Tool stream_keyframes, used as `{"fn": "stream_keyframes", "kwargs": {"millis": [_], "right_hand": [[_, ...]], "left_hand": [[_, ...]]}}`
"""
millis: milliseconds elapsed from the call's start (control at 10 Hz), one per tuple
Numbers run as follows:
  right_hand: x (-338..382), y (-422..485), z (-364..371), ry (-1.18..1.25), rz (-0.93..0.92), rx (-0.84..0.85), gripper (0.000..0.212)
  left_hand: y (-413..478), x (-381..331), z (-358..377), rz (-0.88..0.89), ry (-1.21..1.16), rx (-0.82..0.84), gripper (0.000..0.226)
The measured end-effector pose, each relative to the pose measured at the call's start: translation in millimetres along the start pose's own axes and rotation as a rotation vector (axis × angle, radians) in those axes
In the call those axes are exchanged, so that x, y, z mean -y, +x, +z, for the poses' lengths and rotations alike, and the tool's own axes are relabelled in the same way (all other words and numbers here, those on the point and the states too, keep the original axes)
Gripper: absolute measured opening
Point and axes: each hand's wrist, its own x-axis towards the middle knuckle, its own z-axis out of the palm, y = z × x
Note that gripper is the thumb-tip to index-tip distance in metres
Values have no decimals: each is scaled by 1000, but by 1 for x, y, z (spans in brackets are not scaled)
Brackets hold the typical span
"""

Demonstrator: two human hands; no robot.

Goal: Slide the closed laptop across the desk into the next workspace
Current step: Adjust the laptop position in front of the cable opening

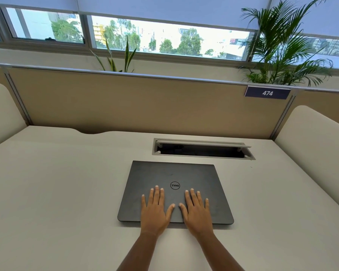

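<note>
A closed dark grey laptop (184,173) with a round logo lies flat on the white desk (57,182), a little right of centre. My left hand (155,210) rests palm down on the near left part of its lid, fingers spread. My right hand (197,211) lies flat beside it on the near right part of the lid, fingers also spread. Both thumbs point toward each other with a small gap between them. Neither hand curls around an edge.
Just beyond the laptop an open cable hatch (203,149) is sunk into the desk. A tan partition (135,102) with a "474" sign (267,92) closes the back. Rounded cream dividers stand at the left (2,114) and right (313,137). Plants (282,49) rise behind.
</note>
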Motion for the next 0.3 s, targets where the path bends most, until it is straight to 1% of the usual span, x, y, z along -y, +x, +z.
{"fn": "stream_keyframes", "kwargs": {"millis": [100, 200, 300], "right_hand": [[-1, 0, 1, 2, 5, 2, 59], [0, 0, 0, -3, 6, 20, 60], [-3, -5, -6, 5, -10, 9, 60]], "left_hand": [[2, 1, 2, 8, -4, -21, 70], [0, -2, -2, 19, 7, 13, 80], [-6, -6, -17, 63, 26, -173, 111]]}}
